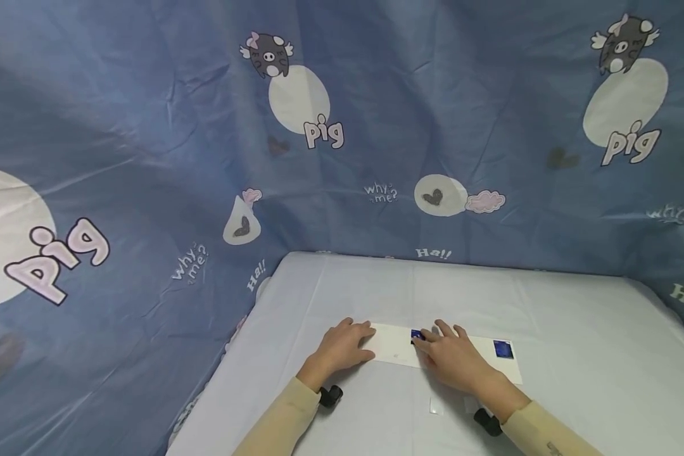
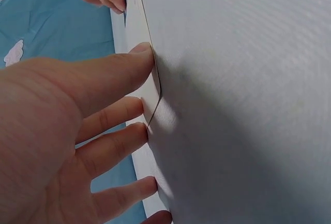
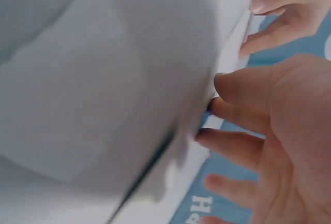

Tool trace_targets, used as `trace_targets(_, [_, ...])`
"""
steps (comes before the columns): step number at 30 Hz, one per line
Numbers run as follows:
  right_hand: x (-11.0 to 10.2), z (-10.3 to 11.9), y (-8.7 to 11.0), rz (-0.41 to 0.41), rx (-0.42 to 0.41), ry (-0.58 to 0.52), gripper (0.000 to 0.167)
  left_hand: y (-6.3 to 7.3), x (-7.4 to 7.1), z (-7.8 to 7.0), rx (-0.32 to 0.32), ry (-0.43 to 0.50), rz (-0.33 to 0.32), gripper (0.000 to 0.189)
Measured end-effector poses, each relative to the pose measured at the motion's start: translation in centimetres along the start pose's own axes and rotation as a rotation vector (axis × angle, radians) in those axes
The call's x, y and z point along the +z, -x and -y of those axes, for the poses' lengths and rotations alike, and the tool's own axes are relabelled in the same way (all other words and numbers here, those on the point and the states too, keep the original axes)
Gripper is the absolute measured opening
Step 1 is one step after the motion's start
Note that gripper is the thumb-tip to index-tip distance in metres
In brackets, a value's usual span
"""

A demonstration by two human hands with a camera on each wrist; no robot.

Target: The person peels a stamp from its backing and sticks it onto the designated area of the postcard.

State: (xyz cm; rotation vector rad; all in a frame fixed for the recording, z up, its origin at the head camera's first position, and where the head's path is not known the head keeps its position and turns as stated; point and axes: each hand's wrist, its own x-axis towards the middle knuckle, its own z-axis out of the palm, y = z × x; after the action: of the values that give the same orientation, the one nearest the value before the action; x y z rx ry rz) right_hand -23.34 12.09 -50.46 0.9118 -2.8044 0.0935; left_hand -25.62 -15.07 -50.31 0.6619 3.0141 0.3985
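My left hand (image 1: 342, 345) rests at the left end of a white envelope (image 1: 390, 345), thumb and fingers spread. In the left wrist view, the thumb touches the long near edge of the envelope (image 2: 151, 87) and the fingertips lie around its corner. My right hand (image 1: 456, 358) lies over the envelope's right part, its straight fingertips pressing on a dark blue stamp (image 1: 415, 334). Those fingers partly cover the stamp. In the right wrist view, bits of the stamp (image 3: 209, 105) show by the fingertips. A second white piece like an envelope (image 1: 490, 351) bears another blue stamp (image 1: 503, 349) at its right corner.
Small pale squares (image 1: 436, 405) lie on the white-covered table (image 1: 365, 291) near my right forearm. A blue printed curtain (image 1: 376, 126) hangs behind and left of the table. Black wrist cameras (image 1: 332, 396) sit under both wrists.
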Motion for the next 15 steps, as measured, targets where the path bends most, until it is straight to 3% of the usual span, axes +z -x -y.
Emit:
trace_targets(8, [-0.2,0.2,-0.8,-0.027,-0.062,-0.022,0.027,0.3,-0.2,0.6,-0.002,0.004,-0.017,0.052])
trace_targets(15, [-0.7,0.1,-1.6,-0.021,-0.021,-0.111,0.033,0.1,-0.5,1.6,0.009,0.025,-0.032,0.055])
